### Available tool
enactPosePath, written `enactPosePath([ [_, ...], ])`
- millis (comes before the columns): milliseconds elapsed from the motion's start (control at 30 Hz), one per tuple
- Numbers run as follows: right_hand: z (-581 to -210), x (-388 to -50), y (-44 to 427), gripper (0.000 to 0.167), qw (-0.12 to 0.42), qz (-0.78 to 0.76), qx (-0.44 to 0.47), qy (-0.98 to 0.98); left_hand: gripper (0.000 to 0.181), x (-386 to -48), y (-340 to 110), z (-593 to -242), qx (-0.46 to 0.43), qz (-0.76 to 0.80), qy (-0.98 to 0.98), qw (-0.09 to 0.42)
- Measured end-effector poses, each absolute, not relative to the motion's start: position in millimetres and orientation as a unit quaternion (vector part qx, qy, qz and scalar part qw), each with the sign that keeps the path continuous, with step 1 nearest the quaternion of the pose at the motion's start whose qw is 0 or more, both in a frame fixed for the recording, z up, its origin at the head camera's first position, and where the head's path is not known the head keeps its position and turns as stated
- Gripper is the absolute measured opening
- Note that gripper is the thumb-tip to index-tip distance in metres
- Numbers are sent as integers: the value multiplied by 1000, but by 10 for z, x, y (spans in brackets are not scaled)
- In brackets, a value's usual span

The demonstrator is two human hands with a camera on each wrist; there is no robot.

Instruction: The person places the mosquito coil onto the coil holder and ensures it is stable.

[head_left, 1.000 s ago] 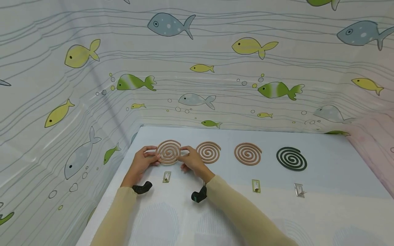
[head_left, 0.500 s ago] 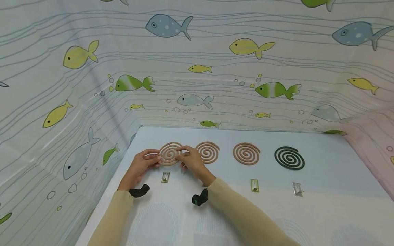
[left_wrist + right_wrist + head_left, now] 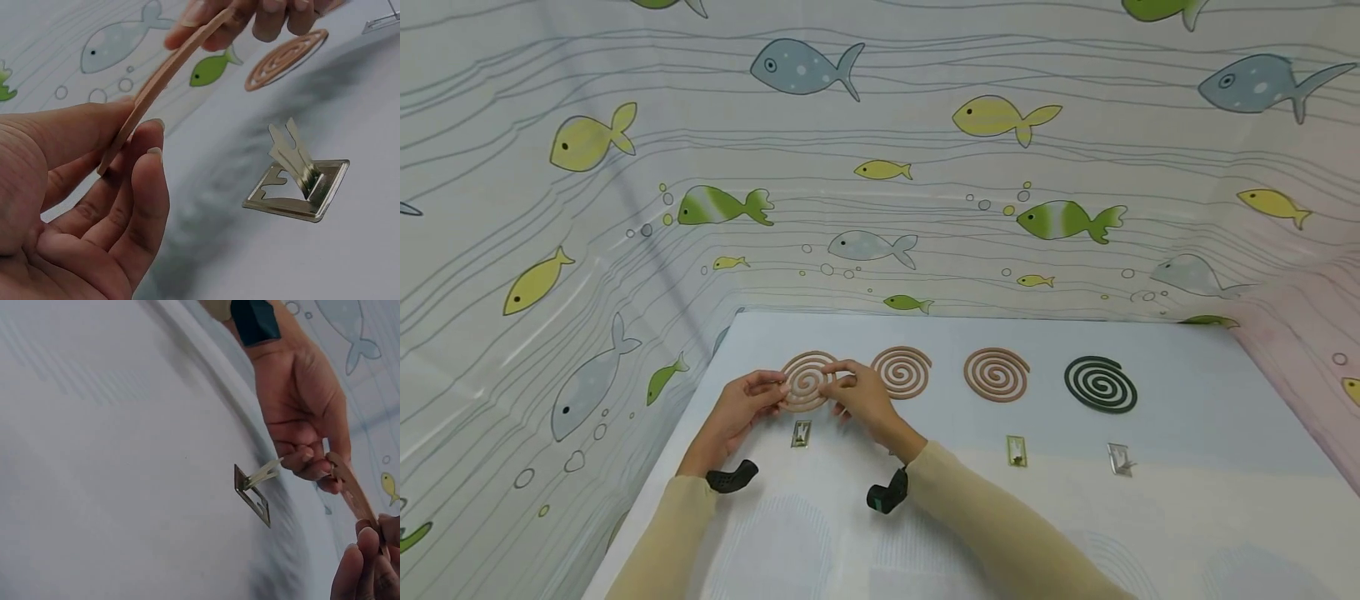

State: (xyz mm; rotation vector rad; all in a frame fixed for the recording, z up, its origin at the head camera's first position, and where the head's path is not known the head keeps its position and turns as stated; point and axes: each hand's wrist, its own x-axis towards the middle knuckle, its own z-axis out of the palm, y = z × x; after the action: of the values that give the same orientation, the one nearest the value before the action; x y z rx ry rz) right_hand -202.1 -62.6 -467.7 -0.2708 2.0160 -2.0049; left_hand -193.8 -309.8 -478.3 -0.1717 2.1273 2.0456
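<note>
Both hands hold a brown mosquito coil [image 3: 805, 381] up off the table, one at each side. In the left wrist view the coil [image 3: 153, 87] is seen edge-on and tilted. My left hand [image 3: 741, 417] pinches its left edge between thumb and fingers. At the opposite edge, my right hand [image 3: 867, 406] has thumb and fingertips on it, covering part of the spiral. Just below, on the table, lies a small metal coil stand [image 3: 801, 433] with upright forked prongs; in the left wrist view this stand [image 3: 297, 181] is apart from the coil.
To the right, two more brown coils, one near [image 3: 901, 372] and one farther [image 3: 996, 375], lie in a row with a dark green coil [image 3: 1101, 384]. Nearer me are a gold-coloured stand [image 3: 1017, 451] and a silver stand [image 3: 1121, 459]. Fish-patterned walls [image 3: 880, 200] enclose the white table [image 3: 1225, 417].
The coil, with both hands on it, has come slightly lower and nearer to the stand. The head view has shifted a little. The other coils and stands lie as before.
</note>
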Motion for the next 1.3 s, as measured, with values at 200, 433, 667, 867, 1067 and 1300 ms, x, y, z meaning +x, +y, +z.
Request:
enactPosePath([
  [200, -4665, -1950, -624, 29, 137, -692, -98, 702, 47, -1875, -3085, -4769, -40, 673, 733, 90],
  [433, -4653, -1876, -619, 29, 130, -690, -110, 704, 43, -1800, -3099, -4767, -24, 665, 741, 89],
  [667, -4652, -1797, -597, 27, 126, -689, -117, 704, 42, -1729, -3114, -4757, -21, 655, 749, 98],
  [867, -4637, -1737, -586, 28, 131, -691, -114, 701, 45, -1699, -3105, -4757, -15, 655, 748, 106],
  [1067, -4667, -1695, -586, 27, 137, -690, -111, 702, 42, -1659, -3106, -4752, -4, 652, 751, 104],
  [1300, -4680, -1639, -572, 26, 142, -698, -109, 693, 43, -1620, -3086, -4719, 9, 653, 749, 110],
])
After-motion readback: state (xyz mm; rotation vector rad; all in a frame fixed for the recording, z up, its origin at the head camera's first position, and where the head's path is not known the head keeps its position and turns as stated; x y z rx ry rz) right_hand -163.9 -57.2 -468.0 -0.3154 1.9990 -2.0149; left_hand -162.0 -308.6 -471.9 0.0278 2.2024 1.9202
